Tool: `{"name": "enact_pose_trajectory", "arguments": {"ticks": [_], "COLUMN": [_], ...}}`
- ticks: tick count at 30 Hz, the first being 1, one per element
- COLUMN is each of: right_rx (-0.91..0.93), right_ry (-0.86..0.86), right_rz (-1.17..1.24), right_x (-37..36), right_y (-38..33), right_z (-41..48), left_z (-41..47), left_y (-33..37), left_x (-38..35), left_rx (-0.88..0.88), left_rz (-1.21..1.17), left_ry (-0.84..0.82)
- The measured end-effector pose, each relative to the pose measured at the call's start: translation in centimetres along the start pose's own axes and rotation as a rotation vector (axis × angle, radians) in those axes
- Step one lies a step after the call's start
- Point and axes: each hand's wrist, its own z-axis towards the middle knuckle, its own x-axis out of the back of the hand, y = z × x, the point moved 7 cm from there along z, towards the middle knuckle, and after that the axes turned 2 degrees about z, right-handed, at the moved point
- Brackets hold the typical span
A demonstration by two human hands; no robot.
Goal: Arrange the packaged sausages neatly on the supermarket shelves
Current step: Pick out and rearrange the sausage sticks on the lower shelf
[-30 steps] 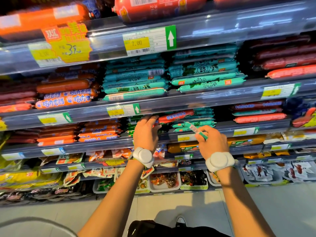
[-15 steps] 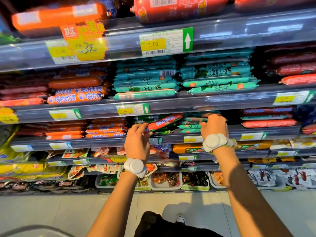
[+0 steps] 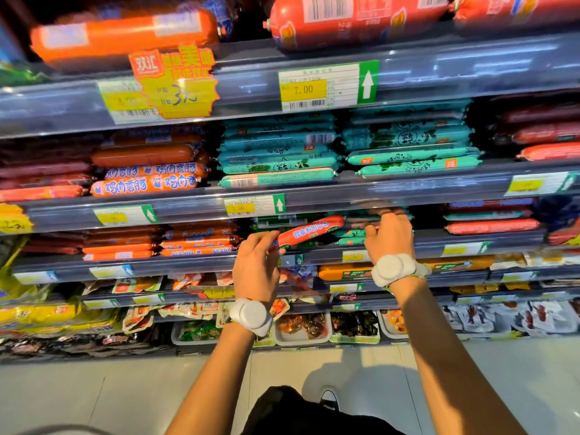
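My left hand (image 3: 255,265) grips the near end of a red packaged sausage (image 3: 312,234), which lies tilted across the front of the third shelf (image 3: 433,238). My right hand (image 3: 389,235) reaches into that shelf, fingers on the small teal sausage packs (image 3: 350,237); whether it grips one is hidden. Both wrists wear white bands. Green packs (image 3: 282,219) lie behind the red sausage.
Above sits a shelf with teal sausage stacks (image 3: 277,152) and orange sausages (image 3: 147,186). Orange packs (image 3: 194,243) lie left of my left hand, red ones (image 3: 491,226) to the right. Trays of snacks (image 3: 303,326) fill the lowest rows. Price rails (image 3: 326,86) front each shelf.
My right hand moved from the shelf's edge, where it held a small teal sausage, into the shelf. My left hand drew back and took the red sausage's end, tilting it outward.
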Motion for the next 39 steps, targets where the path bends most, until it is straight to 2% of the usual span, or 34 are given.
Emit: {"name": "enact_pose_trajectory", "arguments": {"ticks": [5, 10, 19, 25, 30, 34, 39], "right_rx": [0.052, 0.037, 0.191, 0.243, 0.210, 0.079, -0.053], "right_ry": [0.057, 0.223, -0.076, -0.072, -0.032, 0.004, 0.018], "right_rz": [0.129, 0.092, 0.190, 0.135, 0.064, 0.017, -0.027], "right_x": [-0.2, 0.0, 1.8, 4.9, 8.3, 10.5, 13.3], "right_y": [-0.6, 0.5, 2.9, 6.6, 11.1, 14.5, 18.6], "right_z": [-4.3, -7.6, -6.8, -4.0, -2.0, -0.9, 0.1], "left_z": [-0.2, -0.6, -1.4, -1.8, -1.8, -0.9, 0.8], "left_y": [1.2, 3.6, 9.4, 14.3, 19.3, 22.5, 25.8], "left_x": [-1.1, -2.8, -5.6, -9.7, -13.0, -14.6, -17.7], "left_rx": [-0.061, -0.133, -0.244, -0.235, -0.263, -0.271, -0.241], "left_rz": [-0.028, -0.047, -0.073, -0.100, -0.187, -0.248, -0.217], "left_ry": [-0.068, -0.132, -0.172, -0.129, -0.139, -0.120, -0.205]}}
